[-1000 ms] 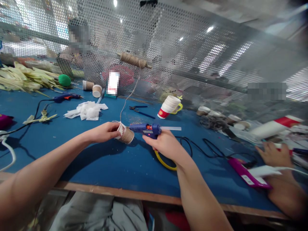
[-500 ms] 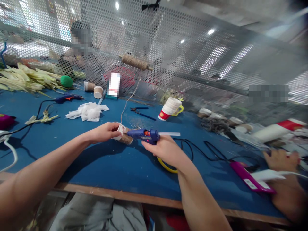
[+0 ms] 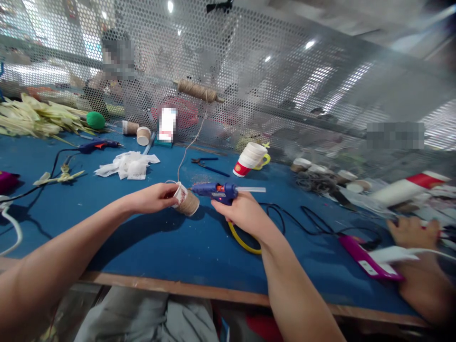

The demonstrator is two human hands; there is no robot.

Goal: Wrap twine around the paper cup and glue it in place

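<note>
My left hand [image 3: 160, 197] is closed on a paper cup [image 3: 187, 203], gripping it near the rim. Brown twine wraps the lower part of this tilted cup, and white printed paper shows above. A strand of twine [image 3: 188, 145] runs up from the cup to a spool [image 3: 197, 90] on the mesh. In my right hand [image 3: 245, 211] is a blue glue gun [image 3: 215, 190] with a clear glue stick out of its back. Its nozzle points left, close to the cup's upper side; whether it touches, I cannot tell. Yellow scissor-like handles [image 3: 242, 242] lie partly behind my right wrist.
Pliers [image 3: 210, 166], stacked paper cups [image 3: 249, 159] and a white cloth [image 3: 130, 165] lie behind my hands. A second glue gun [image 3: 98, 145] rests at left. A purple power strip [image 3: 370, 259] and another person's hand [image 3: 413, 232] are at right. Perforated mesh [image 3: 267, 95] stands behind.
The cup has turned slightly in my left hand, and more of its twine-wrapped side shows. The glue gun's nozzle has lifted a little towards the cup's upper edge.
</note>
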